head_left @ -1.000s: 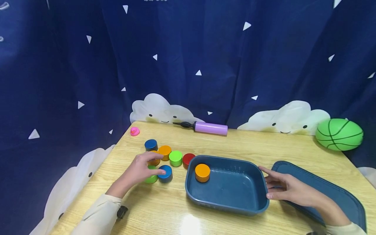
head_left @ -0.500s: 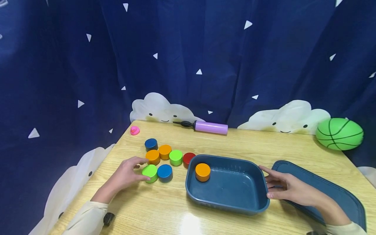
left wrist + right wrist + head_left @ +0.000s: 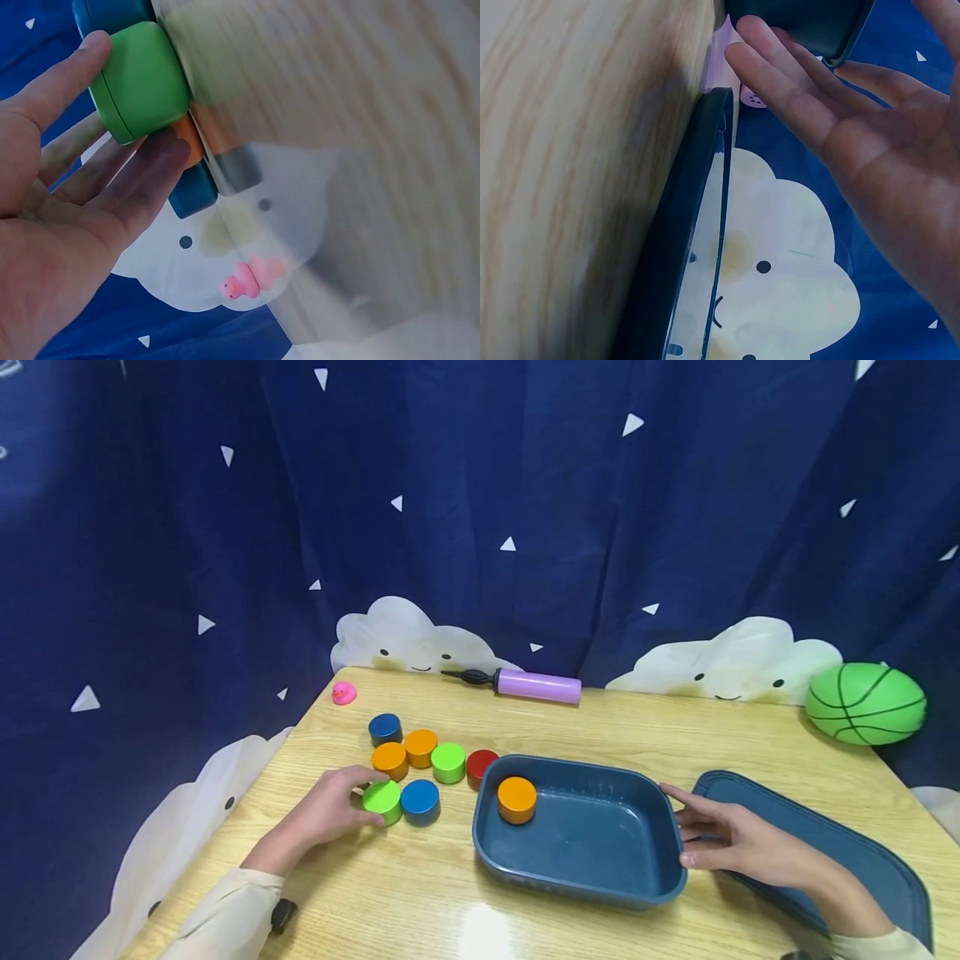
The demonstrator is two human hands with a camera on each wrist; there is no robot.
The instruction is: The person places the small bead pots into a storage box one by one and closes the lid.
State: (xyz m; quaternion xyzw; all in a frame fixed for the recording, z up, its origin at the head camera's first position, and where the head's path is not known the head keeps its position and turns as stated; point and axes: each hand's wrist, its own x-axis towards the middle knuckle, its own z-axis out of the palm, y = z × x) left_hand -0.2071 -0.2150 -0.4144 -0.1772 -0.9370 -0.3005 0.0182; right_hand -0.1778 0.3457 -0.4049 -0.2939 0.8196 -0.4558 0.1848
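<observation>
In the head view my left hand (image 3: pixel 330 806) has thumb and fingers on opposite sides of a green round block (image 3: pixel 382 802) that stands on the table. The left wrist view shows the thumb tip on the edge of this green block (image 3: pixel 142 82) and the fingers reaching along its far side. A blue round block (image 3: pixel 421 802) stands just right of it, an orange one (image 3: pixel 390 761) just behind. My right hand (image 3: pixel 738 843) rests its extended fingers against the right end of a dark blue box (image 3: pixel 581 893). One orange round block (image 3: pixel 517 800) sits inside the box, at its left.
More round blocks stand behind: blue (image 3: pixel 386 729), orange (image 3: pixel 422 747), green (image 3: pixel 448 762) and red (image 3: pixel 482 767) by the box. A dark blue lid (image 3: pixel 847 852) lies under the right forearm. Farther back are a pink duck (image 3: pixel 344 693), purple pump (image 3: pixel 538 686) and green ball (image 3: pixel 866 703).
My left hand has drawn back left from above the blocks and closed in around the near green block. The right hand stays at the box's end, and the blocks stand where they were.
</observation>
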